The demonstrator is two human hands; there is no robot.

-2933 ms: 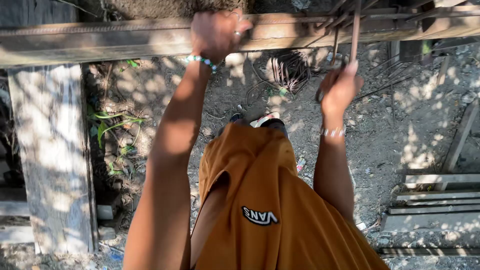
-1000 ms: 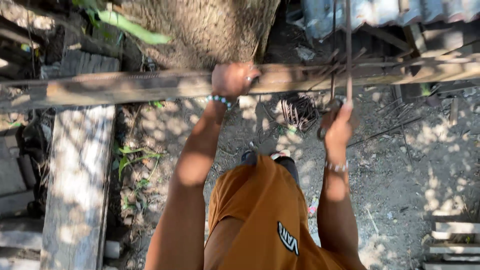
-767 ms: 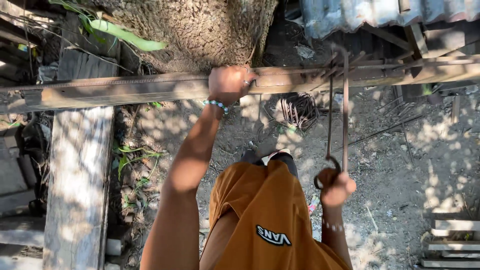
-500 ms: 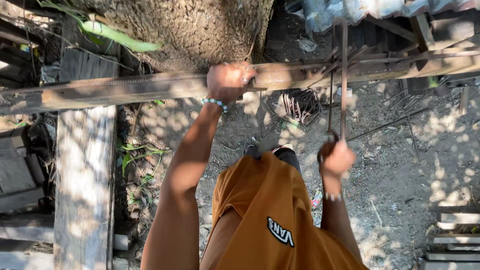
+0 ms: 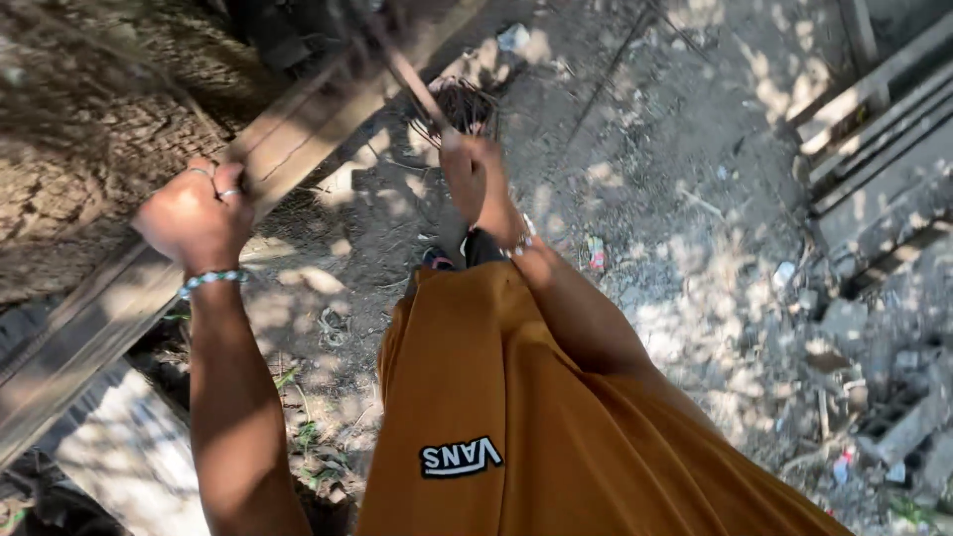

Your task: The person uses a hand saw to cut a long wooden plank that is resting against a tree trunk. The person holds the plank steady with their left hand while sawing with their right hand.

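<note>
Above dusty, sun-dappled ground (image 5: pixel 695 199), the left hand (image 5: pixel 194 218), with a ring and a pale beaded bracelet at the wrist, was clenched around a long weathered wooden beam (image 5: pixel 119 308) that ran diagonally across the view. The right hand (image 5: pixel 475 179) gripped the lower end of a thin rusty metal rod (image 5: pixel 412 84) rising toward that beam. An orange shirt (image 5: pixel 516 417) filled the foreground. Grey wooden planks (image 5: pixel 874 129) lay well apart at the right edge, and a bundle of rusty wire (image 5: pixel 462 104) sat just beyond the right hand.
</note>
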